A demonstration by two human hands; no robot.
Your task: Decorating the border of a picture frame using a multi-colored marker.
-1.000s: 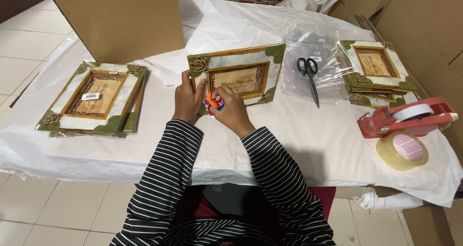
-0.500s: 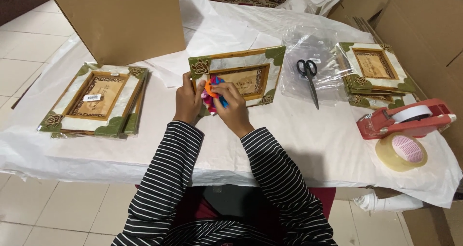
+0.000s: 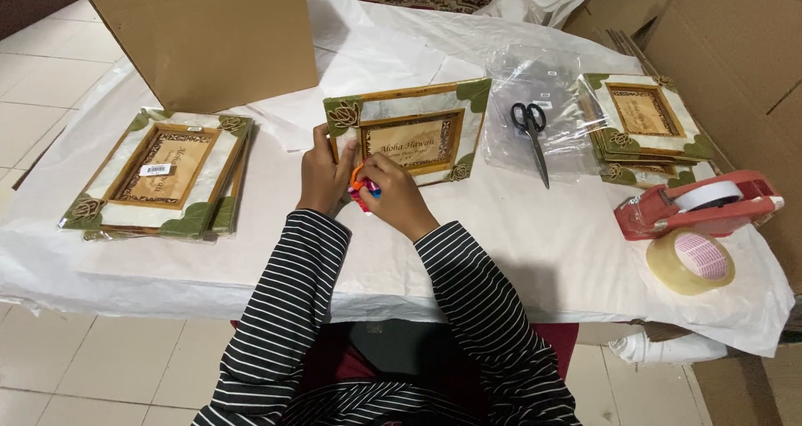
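**Sticker roll lowered from frame face to frame's lower-left corner**

Compared with half a second back: small multicoloured roll (image 3: 365, 190) now down off the frame face, at 7 o'clock of the centre picture frame (image 3: 408, 135); previously raised against its left half. Frame itself unmoved, propped with top edge tilted away. Judged: one piece pulled or about to be pressed on, work on this frame ongoing.

Nearest: striped sleeves, both forearms converging at centre.
Left hand (image 3: 324, 175): fingers curled, thumb and fingertips gripping frame's left edge near the carved corner.
Right hand (image 3: 399, 199): pinched shut on the roll, thumb side hidden; cannot tell exact finger placement.

Mid-range, on white-papered tabletop (image 3: 535, 242): stack of matching frames (image 3: 163, 174) at 9 o'clock; tape roll (image 3: 690, 261) and red tape dispenser (image 3: 698, 205) at 3 o'clock.

Farther: scissors (image 3: 532, 129) on clear plastic bags at 1 o'clock; second frame stack (image 3: 643, 125) at 2 o'clock; cardboard box (image 3: 200, 33) at 11 o'clock.
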